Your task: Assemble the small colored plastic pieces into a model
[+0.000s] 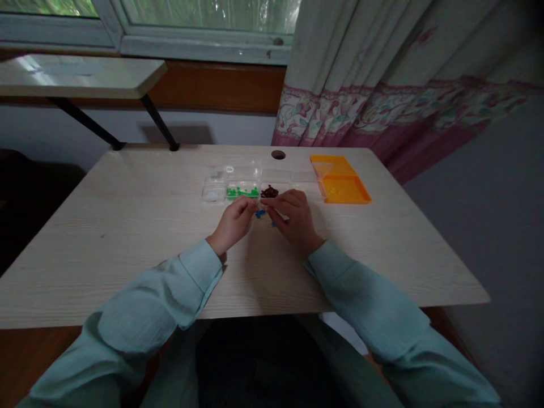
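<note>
My left hand (pixel 236 221) is closed in a pinch, its fingertips near the middle of the table. Facing it, my right hand (pixel 296 220) also pinches, thumb and forefinger almost meeting the left fingertips. Whatever lies between the fingers is too small to name. Small blue pieces (pixel 260 213) show on the table just below the fingertips. Behind the hands is a clear plastic compartment box (pixel 213 194) with its lid open. One compartment has green pieces (pixel 241 192), the one beside it dark brown pieces (pixel 269 191). The right hand partly hides the box.
An orange tray (pixel 344 190) with a divider lies to the right of the box on the pale wooden table (pixel 127 243). A round cable hole (pixel 278 154) is near the back edge. A raised shelf (pixel 80 76) stands at the back left; a curtain (pixel 340 102) hangs behind.
</note>
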The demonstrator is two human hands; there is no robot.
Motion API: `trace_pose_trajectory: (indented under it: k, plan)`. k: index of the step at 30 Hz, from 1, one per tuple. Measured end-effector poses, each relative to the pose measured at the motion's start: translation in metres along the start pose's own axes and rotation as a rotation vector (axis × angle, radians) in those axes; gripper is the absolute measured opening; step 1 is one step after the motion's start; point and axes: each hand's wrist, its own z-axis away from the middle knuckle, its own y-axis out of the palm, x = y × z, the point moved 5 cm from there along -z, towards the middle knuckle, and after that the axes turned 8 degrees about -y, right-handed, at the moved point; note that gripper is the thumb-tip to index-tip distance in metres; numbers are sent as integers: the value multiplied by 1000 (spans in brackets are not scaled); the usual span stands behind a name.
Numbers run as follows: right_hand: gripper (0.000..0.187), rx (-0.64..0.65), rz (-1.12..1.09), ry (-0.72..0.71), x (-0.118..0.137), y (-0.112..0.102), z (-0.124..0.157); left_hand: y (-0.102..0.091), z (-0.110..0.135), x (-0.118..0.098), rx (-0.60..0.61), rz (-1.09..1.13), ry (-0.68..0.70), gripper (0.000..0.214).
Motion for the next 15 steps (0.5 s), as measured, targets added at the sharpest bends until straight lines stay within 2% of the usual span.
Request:
trace_pose_trajectory:
  k: [3, 8, 15]
  plan:
    - [21, 19, 9, -46, 8, 2, 0, 1, 0, 2, 17, 59, -33, 41]
    - [20, -37, 55, -86, 14, 0, 1, 0, 2, 0, 10, 72, -59, 41]
    - [12, -28, 101, -75, 18, -2, -1, 1, 1, 2, -2, 113, -73, 38]
